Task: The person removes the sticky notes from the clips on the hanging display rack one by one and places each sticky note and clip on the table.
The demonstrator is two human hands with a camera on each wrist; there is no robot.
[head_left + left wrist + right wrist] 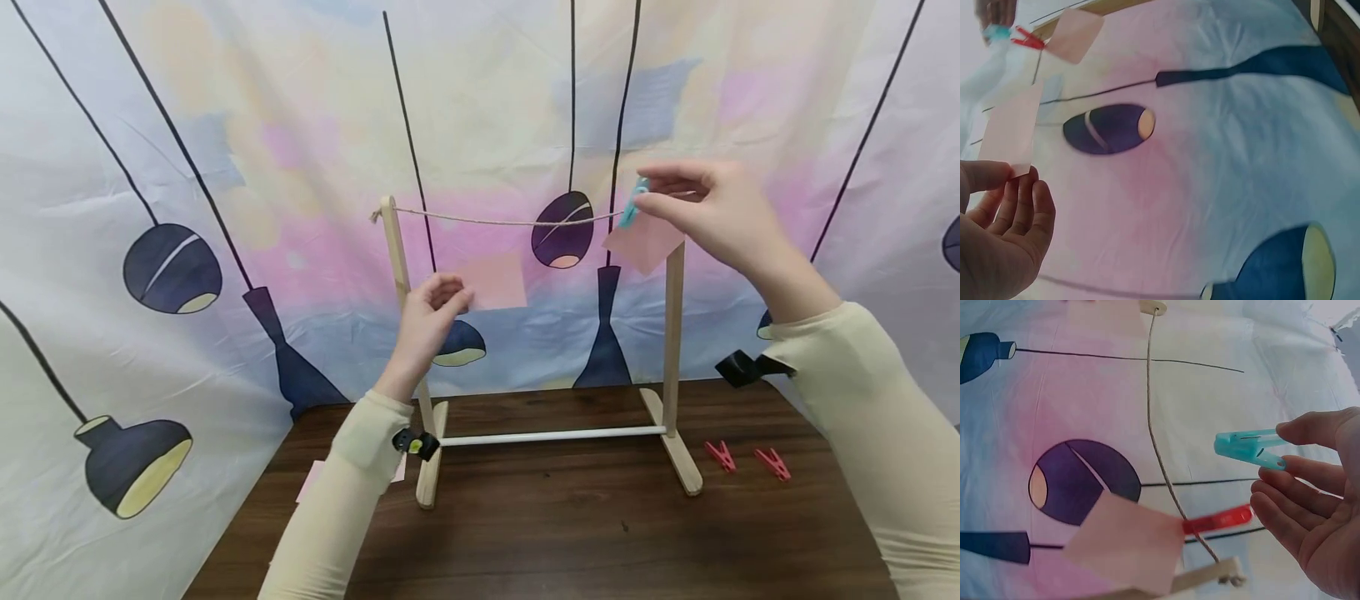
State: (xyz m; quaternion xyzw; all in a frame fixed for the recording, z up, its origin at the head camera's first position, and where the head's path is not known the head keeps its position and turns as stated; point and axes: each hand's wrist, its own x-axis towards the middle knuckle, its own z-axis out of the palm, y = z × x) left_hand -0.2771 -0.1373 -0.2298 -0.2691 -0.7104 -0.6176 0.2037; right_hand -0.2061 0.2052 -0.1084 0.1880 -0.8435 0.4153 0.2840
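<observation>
At the left, a pink paper (501,282) is pinched near one corner between thumb and fingertips of the left hand (427,321), presumably so that its far end is left flat and uncovered. To the right, a second paper (1135,540) is hung from the string (1150,394) by a red clip (1221,520), while a blue clip (1239,447) is held by its legs between thumb and index finger of the right hand (716,200), apparently to keep its nose free, the other fingers being slightly curved and unclasped.
</observation>
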